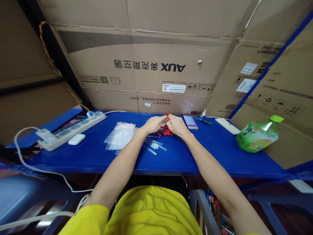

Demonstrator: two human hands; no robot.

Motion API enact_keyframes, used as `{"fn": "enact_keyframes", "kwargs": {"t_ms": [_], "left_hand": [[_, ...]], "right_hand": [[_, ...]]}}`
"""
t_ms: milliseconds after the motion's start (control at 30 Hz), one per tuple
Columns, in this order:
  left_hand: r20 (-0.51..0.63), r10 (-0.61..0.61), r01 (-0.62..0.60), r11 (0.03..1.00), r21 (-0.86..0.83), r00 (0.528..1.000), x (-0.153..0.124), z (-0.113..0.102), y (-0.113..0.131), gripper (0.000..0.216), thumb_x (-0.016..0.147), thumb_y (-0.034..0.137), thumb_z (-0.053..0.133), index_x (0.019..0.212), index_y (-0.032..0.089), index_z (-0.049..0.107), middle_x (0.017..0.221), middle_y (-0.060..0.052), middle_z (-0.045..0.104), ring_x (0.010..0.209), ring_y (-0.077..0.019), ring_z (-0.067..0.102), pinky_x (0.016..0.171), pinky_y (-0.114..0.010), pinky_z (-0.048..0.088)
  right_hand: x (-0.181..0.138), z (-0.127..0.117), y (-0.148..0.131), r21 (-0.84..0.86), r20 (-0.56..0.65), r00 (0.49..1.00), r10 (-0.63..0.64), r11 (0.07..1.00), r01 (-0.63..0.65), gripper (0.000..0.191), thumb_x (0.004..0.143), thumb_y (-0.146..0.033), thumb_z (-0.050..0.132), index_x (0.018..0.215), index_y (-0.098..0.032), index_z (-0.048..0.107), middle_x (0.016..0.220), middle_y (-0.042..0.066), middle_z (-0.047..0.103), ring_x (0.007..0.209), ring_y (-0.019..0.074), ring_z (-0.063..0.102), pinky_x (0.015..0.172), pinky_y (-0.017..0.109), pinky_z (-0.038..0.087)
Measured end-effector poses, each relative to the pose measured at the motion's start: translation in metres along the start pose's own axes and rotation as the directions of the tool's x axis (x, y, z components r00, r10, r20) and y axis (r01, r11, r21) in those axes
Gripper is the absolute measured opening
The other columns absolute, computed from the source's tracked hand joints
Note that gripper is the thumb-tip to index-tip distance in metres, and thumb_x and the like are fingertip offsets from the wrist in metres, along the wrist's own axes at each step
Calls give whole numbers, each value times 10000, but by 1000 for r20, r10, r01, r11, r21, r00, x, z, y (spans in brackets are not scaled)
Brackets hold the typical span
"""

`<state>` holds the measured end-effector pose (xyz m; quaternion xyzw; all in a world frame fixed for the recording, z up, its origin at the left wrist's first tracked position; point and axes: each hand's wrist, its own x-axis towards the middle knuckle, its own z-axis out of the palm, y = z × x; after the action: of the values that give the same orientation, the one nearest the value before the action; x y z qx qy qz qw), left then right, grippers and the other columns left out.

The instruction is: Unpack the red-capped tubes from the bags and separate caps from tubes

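My left hand and my right hand meet near the back of the blue table, fingers closed together. A small red piece shows at their fingertips; its kind is too small to tell. Under and between the hands lies a pile of slim red pieces, partly hidden by them. Several clear thin tubes lie loose just in front of my left wrist. To the left of them is a stack of clear plastic zip bags.
A white power strip with plugs and a white earbud case are on the left. Behind my right hand lie a phone and a green tool. Further right are a white power bank and a green bottle. Cardboard walls the back.
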<state>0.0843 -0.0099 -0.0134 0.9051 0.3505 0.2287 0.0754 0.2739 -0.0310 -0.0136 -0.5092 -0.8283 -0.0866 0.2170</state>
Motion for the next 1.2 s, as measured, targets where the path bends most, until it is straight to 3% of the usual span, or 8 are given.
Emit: {"fn": "enact_keyframes", "kwargs": {"t_ms": [100, 267, 467, 733, 833, 967, 1200], "left_hand": [[-25, 35, -36, 998, -42, 999, 0, -1, 0, 318, 1090, 340, 315, 1129, 208, 601, 1167, -99, 749, 1046, -236, 709, 856, -309, 485], [-66, -18, 17, 1000, -15, 998, -2, -7, 4, 361, 1099, 422, 303, 1120, 223, 604, 1053, -74, 748, 954, -229, 704, 802, -307, 474], [-178, -60, 76, 993, 85, 982, -2, -11, 9, 347, 1099, 409, 328, 1120, 244, 632, 1070, -62, 753, 949, -225, 697, 781, -310, 436], [-94, -20, 35, 986, 161, 995, 0, -7, 11, 369, 1113, 356, 265, 1109, 189, 594, 1137, -105, 737, 1023, -240, 689, 900, -364, 421], [-64, -38, 48, 988, 150, 997, -1, -7, 14, 351, 1110, 344, 268, 1151, 194, 582, 1135, -112, 746, 1018, -253, 702, 872, -359, 438], [-66, -116, 122, 987, 100, 991, -1, -4, 15, 315, 1097, 331, 301, 1142, 204, 586, 1113, -131, 755, 994, -277, 721, 778, -338, 458], [-99, -223, 223, 975, -10, 970, 6, 6, 18, 268, 1079, 302, 339, 1063, 222, 594, 1021, -122, 759, 963, -279, 728, 773, -334, 476]], "right_hand": [[0, 2, 5, 67, -62, 998, 12, 998, -8, 195, 966, -161, 401, 962, -175, 595, 977, 140, 735, 868, 265, 653, 755, 330, 388], [-2, -2, 16, 369, -135, 987, -85, 920, 130, 210, 956, -190, 406, 1012, -204, 608, 1003, 91, 724, 908, 244, 646, 802, 323, 441], [-4, -8, 27, 478, -180, 984, 0, 874, 88, 204, 977, -280, 502, 1093, -194, 647, 992, 70, 735, 789, 206, 621, 756, 306, 438], [-6, -12, 33, 399, -48, 996, -72, 913, 85, 240, 1058, -405, 481, 1033, -238, 652, 922, 52, 751, 814, 221, 670, 732, 279, 400], [-6, -14, 29, 327, -82, 992, -93, 938, 115, 260, 1075, -389, 447, 1019, -233, 648, 938, 66, 754, 840, 225, 679, 737, 276, 388], [-8, -16, 21, 176, -119, 992, -45, 982, 66, 314, 1089, -382, 414, 963, -223, 653, 864, 64, 733, 787, 217, 654, 711, 279, 349], [-8, -12, 7, -36, -149, 989, 8, 999, -14, 334, 1088, -314, 382, 969, -187, 667, 824, 94, 697, 742, 218, 601, 682, 305, 308]]}}
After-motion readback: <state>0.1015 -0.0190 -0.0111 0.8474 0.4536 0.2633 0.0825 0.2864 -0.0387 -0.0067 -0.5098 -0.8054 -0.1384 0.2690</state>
